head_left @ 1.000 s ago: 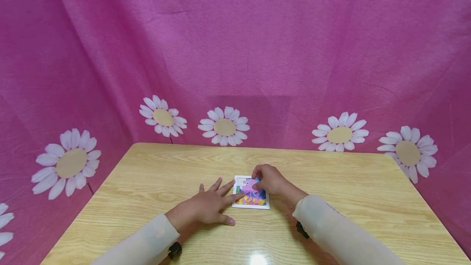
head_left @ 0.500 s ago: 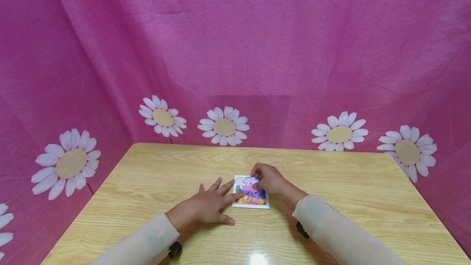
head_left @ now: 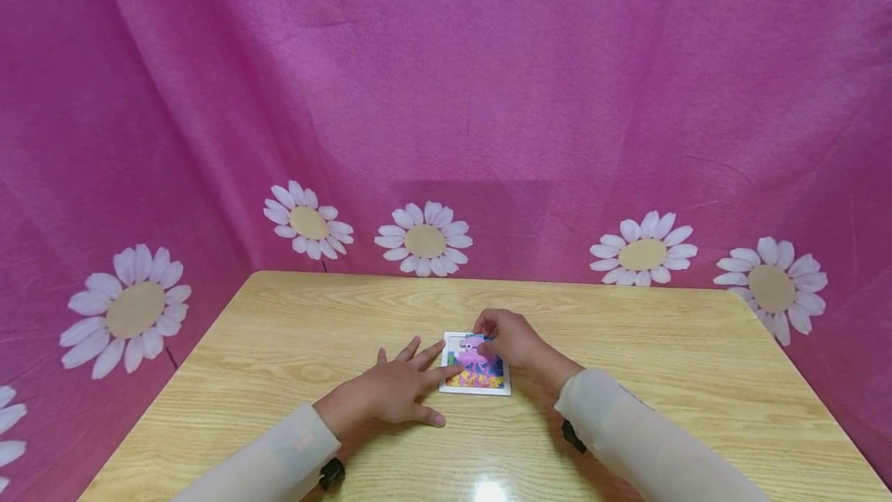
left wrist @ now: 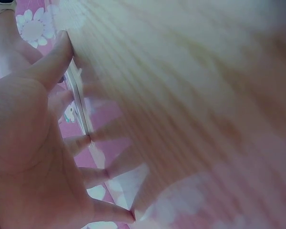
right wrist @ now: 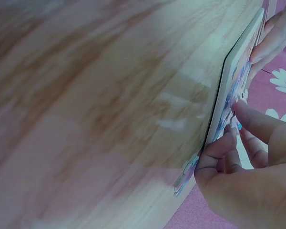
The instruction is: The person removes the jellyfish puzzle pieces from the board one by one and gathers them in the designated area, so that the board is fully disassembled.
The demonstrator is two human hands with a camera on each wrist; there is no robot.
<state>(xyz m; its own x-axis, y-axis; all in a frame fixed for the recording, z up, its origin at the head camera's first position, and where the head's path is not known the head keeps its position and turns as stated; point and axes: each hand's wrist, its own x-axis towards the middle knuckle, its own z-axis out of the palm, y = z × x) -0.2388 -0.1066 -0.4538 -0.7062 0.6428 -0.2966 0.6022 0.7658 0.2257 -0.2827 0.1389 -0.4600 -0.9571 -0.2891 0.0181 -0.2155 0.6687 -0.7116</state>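
Observation:
A small jigsaw puzzle (head_left: 475, 379) in a white frame (head_left: 476, 391) lies on the table, showing a pink animal over yellow and blue shapes. The upper left of its tray shows white. My left hand (head_left: 390, 392) lies with fingers spread, the index fingertip on the puzzle's left side and the thumb on the wood. Over the upper right part, my right hand (head_left: 514, 341) pinches a puzzle piece (right wrist: 235, 123) between thumb and fingers, close over the board. The fingers partly hide that piece.
Another puzzle piece (right wrist: 185, 175) lies on the table beside the frame, near my right fingers; my right hand hides it in the head view. The wooden table (head_left: 313, 308) ends at a pink cloth (head_left: 488, 99) with printed daisies.
My right hand has shifted very slightly left over the board, and the pink piece under its fingers has moved a little. My left hand has stayed in place.

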